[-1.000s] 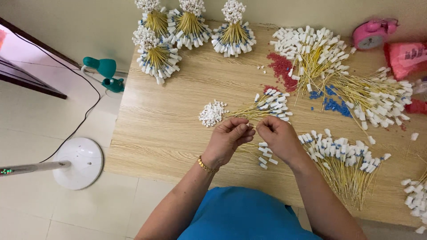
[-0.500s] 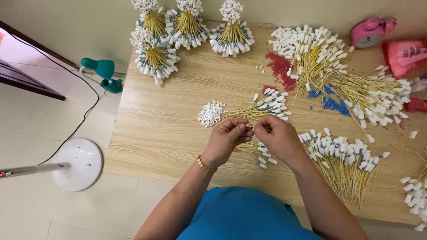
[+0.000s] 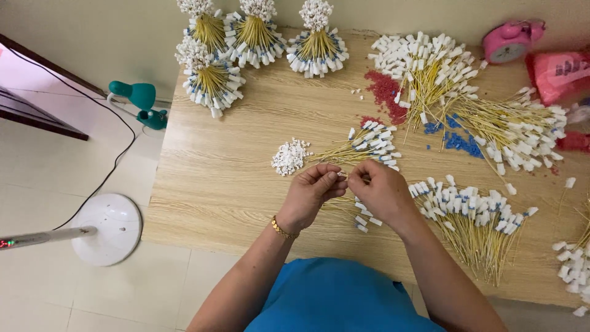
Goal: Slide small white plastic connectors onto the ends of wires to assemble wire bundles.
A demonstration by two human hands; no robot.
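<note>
My left hand [image 3: 309, 195]: fingers [image 3: 327, 177] pinched together on one end of a thin yellow stick with a white tip [image 3: 342, 176].
My right hand [image 3: 382, 192]: fingers curled, clamped on the stick's other end.
Stick: above the light wooden counter [image 3: 233, 184], near its front edge.
Beside: small heap of white caps [image 3: 289, 157], just left of my hands.

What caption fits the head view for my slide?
Two hands, left hand and right hand, pinch a thin yellow wire over a wooden table strewn with white-tipped wire bundles.
</note>
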